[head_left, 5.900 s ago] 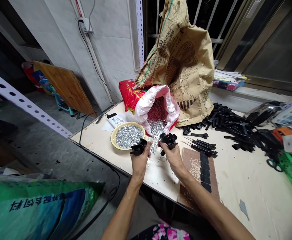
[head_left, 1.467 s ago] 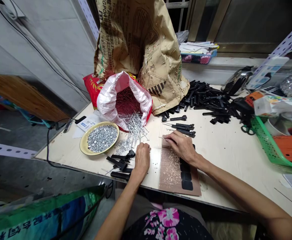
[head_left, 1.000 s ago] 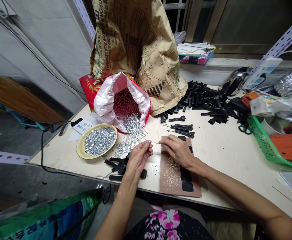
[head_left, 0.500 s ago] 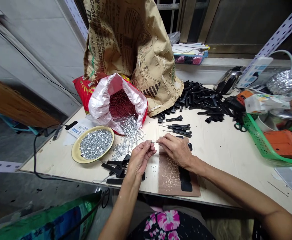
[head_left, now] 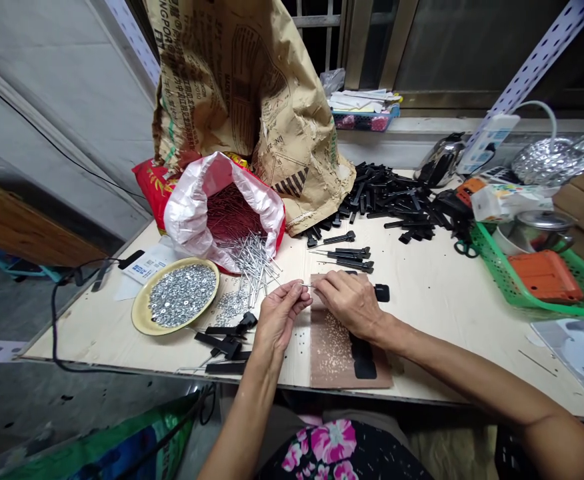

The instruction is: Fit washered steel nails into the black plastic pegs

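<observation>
My left hand (head_left: 283, 310) is closed in a pinch, thumb against fingers, on one end of a thin metal pin (head_left: 307, 285). My right hand (head_left: 348, 301) curls palm-down over the pin's other end, its fingertips close to the left ones. From behind the right hand pokes the flat end of a black plastic piece (head_left: 382, 293), most of it hidden by the fingers. Beneath that hand lies a brown board (head_left: 329, 373) sprinkled with pale crumbs and bearing black pads (head_left: 365, 369). Several black plastic pieces with pins (head_left: 226, 347) lie left of my left forearm.
A yellow plate (head_left: 139, 319) heaped with metal washers stands left. Behind it, an open red-and-white bag (head_left: 185, 217) spills metal pins (head_left: 256, 263). A large paper sack (head_left: 297, 133) and a pile of black pieces (head_left: 392, 200) are at the back; a green basket (head_left: 502, 277) is right.
The view has shifted a little, so most things sit further left. More of the black piece's end shows behind my right hand. Both hands keep their pinch close together.
</observation>
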The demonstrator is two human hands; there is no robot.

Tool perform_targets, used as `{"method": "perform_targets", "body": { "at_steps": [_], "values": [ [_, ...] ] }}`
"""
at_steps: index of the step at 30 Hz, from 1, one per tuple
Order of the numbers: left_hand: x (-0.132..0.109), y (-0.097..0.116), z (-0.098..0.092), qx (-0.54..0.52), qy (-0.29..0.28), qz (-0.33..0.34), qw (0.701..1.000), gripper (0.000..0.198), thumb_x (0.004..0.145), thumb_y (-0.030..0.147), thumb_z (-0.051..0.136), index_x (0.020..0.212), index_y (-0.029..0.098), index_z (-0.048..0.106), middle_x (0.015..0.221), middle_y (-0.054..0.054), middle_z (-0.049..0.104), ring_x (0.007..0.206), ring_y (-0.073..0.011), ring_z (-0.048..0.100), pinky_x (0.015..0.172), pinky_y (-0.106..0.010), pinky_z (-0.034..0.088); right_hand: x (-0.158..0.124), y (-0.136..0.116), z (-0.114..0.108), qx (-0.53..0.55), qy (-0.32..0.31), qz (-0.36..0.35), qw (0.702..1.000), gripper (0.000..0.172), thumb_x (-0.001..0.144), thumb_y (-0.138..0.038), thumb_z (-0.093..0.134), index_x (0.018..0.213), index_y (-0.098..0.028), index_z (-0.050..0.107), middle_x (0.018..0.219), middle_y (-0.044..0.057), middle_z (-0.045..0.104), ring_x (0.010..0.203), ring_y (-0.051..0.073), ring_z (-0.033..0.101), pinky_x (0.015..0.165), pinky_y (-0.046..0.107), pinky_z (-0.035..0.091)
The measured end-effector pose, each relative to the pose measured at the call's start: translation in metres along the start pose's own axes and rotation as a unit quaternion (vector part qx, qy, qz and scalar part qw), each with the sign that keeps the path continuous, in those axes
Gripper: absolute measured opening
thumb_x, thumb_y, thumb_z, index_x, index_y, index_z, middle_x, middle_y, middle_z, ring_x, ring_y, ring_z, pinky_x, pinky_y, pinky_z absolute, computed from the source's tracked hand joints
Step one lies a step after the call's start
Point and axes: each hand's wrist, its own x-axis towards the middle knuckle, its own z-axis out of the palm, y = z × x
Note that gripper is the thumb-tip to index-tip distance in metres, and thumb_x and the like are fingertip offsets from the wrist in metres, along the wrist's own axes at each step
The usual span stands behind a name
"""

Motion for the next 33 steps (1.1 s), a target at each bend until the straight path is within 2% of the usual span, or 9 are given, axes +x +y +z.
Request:
{"method": "perform_targets", "body": {
  "at_steps": [11,15,19,23,26,29,33],
  "values": [
    [-0.003,-0.002,0.002,0.052,-0.017,0.014,0.998,0.035,0.056,0.028,0.084,0.080,0.009,0.069,0.068,-0.004,0.069,0.057,-0.0086,0.063,0.062,-0.020,0.054,-0.006,0.000,0.000,0.050,0.014,0.039,0.998,0.021,0.096,-0.023,0.042,0.089,-0.018,0.061,0.081,0.002,0.060,0.072,0.013,0.053,0.066,0.027,0.033],
    [-0.003,-0.003,0.003,0.064,-0.013,0.024,0.998,0.036,0.055,0.029,0.085,0.080,0.008,0.069,0.067,-0.004,0.069,0.057,-0.0088,0.063,0.062,-0.021,0.054,-0.005,-0.001,-0.004,0.119,-0.051,0.096,0.987,0.024,0.097,-0.028,0.039,0.092,-0.018,0.060,0.084,0.003,0.058,0.066,0.011,0.052,0.058,0.025,0.034],
    [-0.002,-0.004,0.003,0.058,-0.015,0.018,0.998,0.037,0.053,0.030,0.085,0.079,0.008,0.069,0.067,-0.003,0.069,0.056,-0.0083,0.062,0.062,-0.021,0.054,-0.004,0.001,-0.008,0.192,-0.100,0.103,0.971,0.023,0.096,-0.028,0.041,0.110,-0.020,0.057,0.097,0.006,0.056,0.078,0.014,0.055,0.062,0.024,0.040],
    [0.000,-0.004,0.003,0.055,-0.020,0.012,0.998,0.037,0.052,0.029,0.086,0.078,0.008,0.069,0.067,-0.003,0.069,0.056,-0.0088,0.062,0.062,-0.022,0.054,-0.006,0.000,-0.006,0.183,-0.087,0.122,0.972,0.022,0.096,-0.024,0.040,0.105,-0.018,0.059,0.091,0.005,0.057,0.076,0.014,0.055,0.064,0.024,0.041],
    [0.000,-0.003,0.003,0.058,-0.027,0.017,0.998,0.035,0.054,0.028,0.085,0.077,0.008,0.069,0.065,-0.003,0.068,0.055,-0.0085,0.062,0.062,-0.022,0.054,-0.008,-0.001,-0.003,0.221,-0.074,0.148,0.961,0.021,0.096,-0.027,0.041,0.099,-0.019,0.060,0.089,0.003,0.057,0.074,0.012,0.055,0.063,0.023,0.041],
    [0.000,-0.004,0.004,0.068,-0.021,0.010,0.997,0.036,0.053,0.028,0.086,0.077,0.008,0.069,0.066,-0.004,0.069,0.056,-0.0090,0.062,0.061,-0.022,0.054,-0.012,0.001,0.000,0.240,-0.059,0.158,0.956,0.020,0.095,-0.028,0.043,0.103,-0.021,0.061,0.089,0.003,0.056,0.074,0.012,0.055,0.061,0.022,0.041],
    [-0.002,-0.010,0.010,0.067,-0.015,0.006,0.998,0.037,0.051,0.030,0.086,0.076,0.008,0.069,0.065,-0.004,0.069,0.055,-0.0089,0.061,0.060,-0.022,0.054,-0.018,0.003,0.000,0.280,-0.043,0.183,0.941,0.016,0.094,-0.025,0.046,0.097,-0.019,0.060,0.089,0.003,0.059,0.079,0.013,0.056,0.067,0.024,0.042]
  ]
}}
